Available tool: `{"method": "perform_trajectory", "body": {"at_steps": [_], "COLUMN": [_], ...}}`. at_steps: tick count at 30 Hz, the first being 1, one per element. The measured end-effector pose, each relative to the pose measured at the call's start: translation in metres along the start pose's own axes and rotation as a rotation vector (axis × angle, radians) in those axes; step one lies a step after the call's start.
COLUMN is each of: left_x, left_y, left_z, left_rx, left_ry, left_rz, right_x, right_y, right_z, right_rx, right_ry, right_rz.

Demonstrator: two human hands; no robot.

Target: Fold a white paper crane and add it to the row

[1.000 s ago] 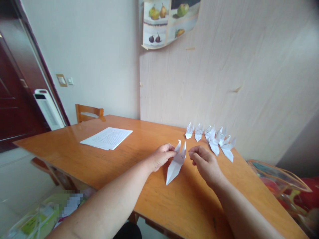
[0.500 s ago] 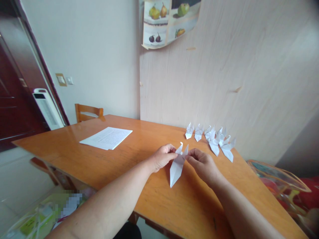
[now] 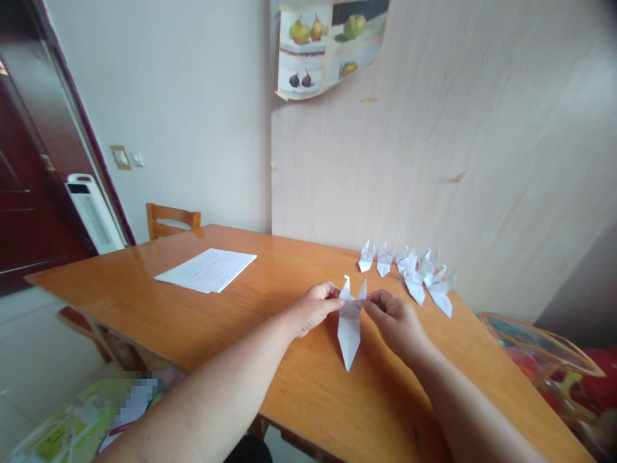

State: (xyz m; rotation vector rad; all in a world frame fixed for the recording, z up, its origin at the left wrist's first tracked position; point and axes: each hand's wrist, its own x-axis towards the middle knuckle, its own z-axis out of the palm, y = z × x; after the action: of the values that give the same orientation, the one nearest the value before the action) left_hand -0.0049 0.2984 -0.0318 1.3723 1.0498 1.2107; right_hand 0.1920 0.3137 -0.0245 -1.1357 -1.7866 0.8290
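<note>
A white folded paper crane (image 3: 349, 331) is held between my two hands over the wooden table (image 3: 299, 392). Its bent head and its pointed tail stick up, and one wing hangs down toward me. My left hand (image 3: 318, 307) pinches its left side, just below the neck. On the other side, the thumb and fingers of my right hand (image 3: 393, 316) are closed at the base of the tail. The far side of the crane is hidden from me.
Several finished paper cranes (image 3: 439, 292) stand at the table's back right, near the wall. A stack of written sheets (image 3: 208, 270) lies on the left. Behind it stands a wooden chair (image 3: 173, 217). A bag with mesh and orange edging (image 3: 540, 344) is beyond the right edge.
The crane has turned a little between my hands: its hanging wing now points almost straight toward me instead of slanting left. Both hands keep their pinch.
</note>
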Motion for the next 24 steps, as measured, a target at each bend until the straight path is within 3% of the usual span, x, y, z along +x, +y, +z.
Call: {"method": "perform_trajectory", "body": {"at_steps": [16, 24], "left_x": [0.002, 0.005], "left_y": [-0.008, -0.015], "left_z": [0.003, 0.0], "left_rx": [0.13, 0.115], "left_ry": [0.027, 0.02], "left_rz": [0.009, 0.012], "right_x": [0.003, 0.004], "right_y": [0.018, 0.018], "right_z": [0.003, 0.001], "right_rx": [-0.117, -0.085], "right_ry": [-0.163, -0.154], "right_rz": [-0.033, 0.054]}}
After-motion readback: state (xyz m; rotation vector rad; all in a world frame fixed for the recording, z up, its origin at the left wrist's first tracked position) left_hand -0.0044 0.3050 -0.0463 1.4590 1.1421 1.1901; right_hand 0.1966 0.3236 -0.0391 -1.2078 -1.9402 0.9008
